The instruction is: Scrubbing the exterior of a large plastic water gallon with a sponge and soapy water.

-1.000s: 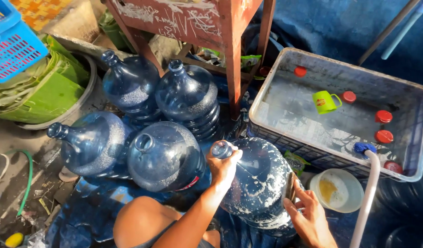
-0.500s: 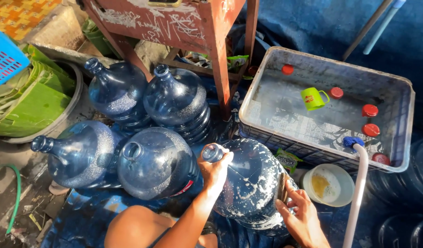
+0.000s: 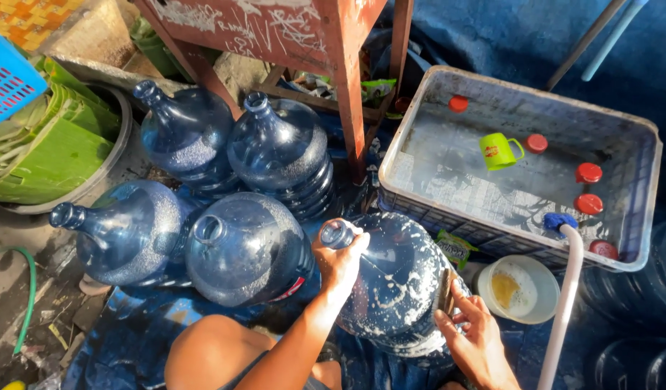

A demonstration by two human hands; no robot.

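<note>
A large blue water jug point(image 3: 401, 282), streaked with white soap suds, lies tilted in front of me. My left hand point(image 3: 340, 261) grips its neck and mouth. My right hand point(image 3: 472, 334) presses against the jug's lower right side, holding what looks like a scrubbing pad against it. Several more blue jugs lie to the left, the nearest one point(image 3: 246, 249) right beside my left hand. My bare knee point(image 3: 210, 355) shows at the bottom.
A grey plastic crate point(image 3: 412, 141) holds water, a green mug point(image 3: 498, 151) and red caps. A white hose point(image 3: 564, 296) hangs over its edge. A white bowl point(image 3: 519, 289) sits below. A red wooden stand leg point(image 3: 349, 94) rises behind; green leaves point(image 3: 55, 148) lie left.
The view has drifted, so everything sits a little lower left in frame. My hands stay on the soapy jug; the right hand has shifted slightly on its side.
</note>
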